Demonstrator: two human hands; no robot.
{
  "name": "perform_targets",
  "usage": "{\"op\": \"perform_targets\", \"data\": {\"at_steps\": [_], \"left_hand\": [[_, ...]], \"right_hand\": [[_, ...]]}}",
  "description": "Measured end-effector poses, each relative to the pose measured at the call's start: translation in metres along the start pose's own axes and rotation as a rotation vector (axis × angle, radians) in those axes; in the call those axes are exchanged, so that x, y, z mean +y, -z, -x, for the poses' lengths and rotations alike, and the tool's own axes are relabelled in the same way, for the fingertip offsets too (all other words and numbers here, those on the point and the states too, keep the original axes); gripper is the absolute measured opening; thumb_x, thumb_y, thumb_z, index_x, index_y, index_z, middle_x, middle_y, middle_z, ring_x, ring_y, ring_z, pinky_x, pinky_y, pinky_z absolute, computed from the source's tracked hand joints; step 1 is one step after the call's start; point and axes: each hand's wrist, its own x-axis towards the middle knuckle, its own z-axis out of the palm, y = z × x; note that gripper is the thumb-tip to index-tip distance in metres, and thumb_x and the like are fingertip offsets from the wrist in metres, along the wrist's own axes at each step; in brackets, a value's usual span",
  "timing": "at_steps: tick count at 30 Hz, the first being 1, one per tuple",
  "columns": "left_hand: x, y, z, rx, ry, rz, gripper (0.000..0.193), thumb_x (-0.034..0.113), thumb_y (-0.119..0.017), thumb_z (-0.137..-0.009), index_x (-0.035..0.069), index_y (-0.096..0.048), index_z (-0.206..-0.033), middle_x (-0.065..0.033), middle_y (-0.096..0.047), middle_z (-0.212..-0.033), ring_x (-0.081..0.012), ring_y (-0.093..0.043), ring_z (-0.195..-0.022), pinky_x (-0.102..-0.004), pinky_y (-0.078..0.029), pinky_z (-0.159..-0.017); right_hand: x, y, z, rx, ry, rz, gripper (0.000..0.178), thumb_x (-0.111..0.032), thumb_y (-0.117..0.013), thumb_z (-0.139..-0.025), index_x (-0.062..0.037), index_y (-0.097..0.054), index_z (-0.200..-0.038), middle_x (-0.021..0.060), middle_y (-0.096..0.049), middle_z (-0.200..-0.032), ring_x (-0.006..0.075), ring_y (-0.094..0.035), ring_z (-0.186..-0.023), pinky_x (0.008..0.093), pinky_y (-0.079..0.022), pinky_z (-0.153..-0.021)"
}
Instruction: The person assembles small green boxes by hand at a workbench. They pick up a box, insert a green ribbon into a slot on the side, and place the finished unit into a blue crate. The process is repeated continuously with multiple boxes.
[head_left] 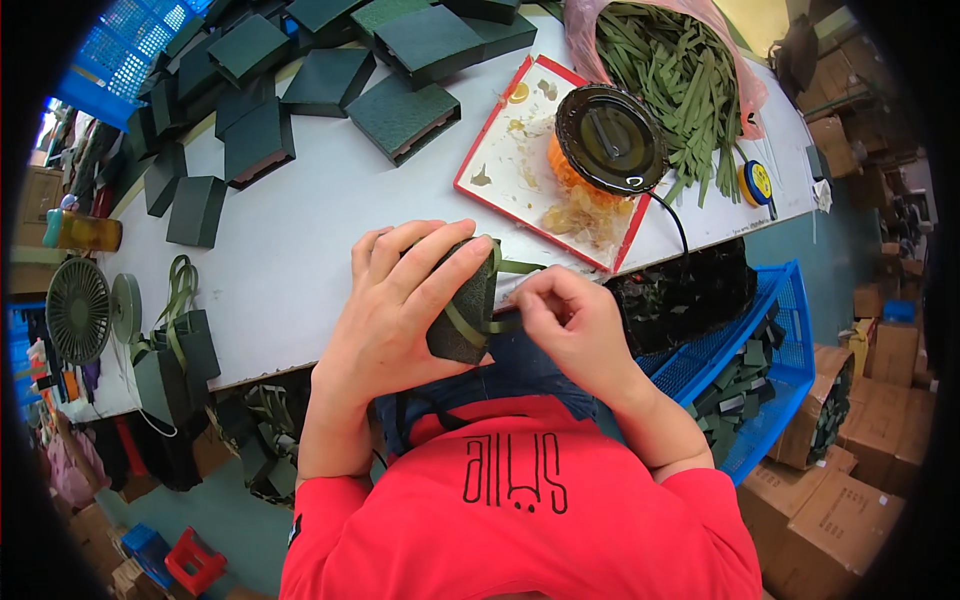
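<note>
My left hand (405,300) is wrapped over a small dark green box (470,315), fingers across its top and far side. An olive green ribbon (462,325) runs around the box, and one strip of it (520,267) sticks out to the right. With thumb and fingertips pinched together, my right hand (575,325) is at the ribbon just right of the box. The box is held up at the table's near edge, over my lap.
Many dark green boxes (405,115) lie across the back left. A round pot (610,138) stands on a stained red-edged board (490,160), its cord hanging over the edge. Beyond are green ribbon strips (680,90) in a pink bag. A blue crate (790,350) sits right, a fan (80,310) left.
</note>
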Motion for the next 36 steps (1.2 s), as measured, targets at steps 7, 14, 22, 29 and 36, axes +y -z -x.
{"op": "perform_targets", "data": {"at_steps": [7, 14, 22, 29, 36], "left_hand": [[-0.008, 0.013, 0.016, 0.051, 0.118, -0.058, 0.091, 0.039, -0.091, -0.062, 0.008, -0.056, -0.14, -0.0147, -0.054, -0.143, -0.036, -0.049, -0.131, -0.0484, -0.036, -0.108], [-0.033, 0.068, 0.053, 0.346, 0.473, -0.517, 0.092, 0.037, -0.093, -0.061, 0.01, -0.055, -0.142, -0.0152, -0.053, -0.14, -0.0353, -0.049, -0.129, -0.049, -0.032, -0.111], [0.004, 0.153, 0.118, 0.679, 0.649, -1.007, 0.073, 0.02, -0.092, -0.07, 0.019, -0.064, -0.138, -0.0171, -0.048, -0.148, -0.0357, -0.047, -0.134, -0.0451, -0.037, -0.112], [-0.013, 0.178, 0.16, 0.377, 0.987, -1.058, 0.074, 0.037, -0.085, -0.078, 0.02, -0.057, -0.145, -0.018, -0.047, -0.153, -0.0362, -0.047, -0.137, -0.0498, -0.035, -0.114], [-0.003, 0.178, 0.169, 0.517, 0.896, -0.939, 0.078, 0.027, -0.085, -0.079, 0.015, -0.051, -0.149, -0.0141, -0.048, -0.154, -0.0351, -0.044, -0.14, -0.0465, -0.036, -0.115]], "right_hand": [[0.003, 0.007, 0.016, 0.233, 0.142, -0.109, 0.005, 0.003, -0.07, -0.092, -0.0002, -0.067, -0.093, 0.0003, -0.063, -0.086, 0.0036, -0.056, -0.069, 0.0178, -0.044, -0.061], [0.015, 0.001, 0.01, 0.199, 0.211, -0.457, 0.018, -0.011, -0.048, -0.107, -0.0047, -0.046, -0.09, 0.0012, -0.041, -0.066, 0.0074, -0.038, -0.049, 0.021, -0.03, -0.045], [0.035, 0.007, 0.011, 0.07, 0.169, -0.244, 0.02, -0.012, -0.05, -0.107, -0.0017, -0.056, -0.091, 0.0038, -0.057, -0.067, 0.0072, -0.046, -0.048, 0.0205, -0.033, -0.045], [0.015, -0.031, 0.014, -0.164, 0.135, -0.116, 0.011, 0.002, -0.064, -0.098, 0.0018, -0.07, -0.107, 0.009, -0.074, -0.089, 0.0095, -0.064, -0.064, 0.0213, -0.048, -0.057], [0.01, -0.07, 0.003, -0.366, 0.301, -0.018, 0.011, 0.005, -0.068, -0.094, 0.0009, -0.071, -0.104, 0.0099, -0.072, -0.095, 0.0121, -0.07, -0.075, 0.0225, -0.053, -0.067]]}}
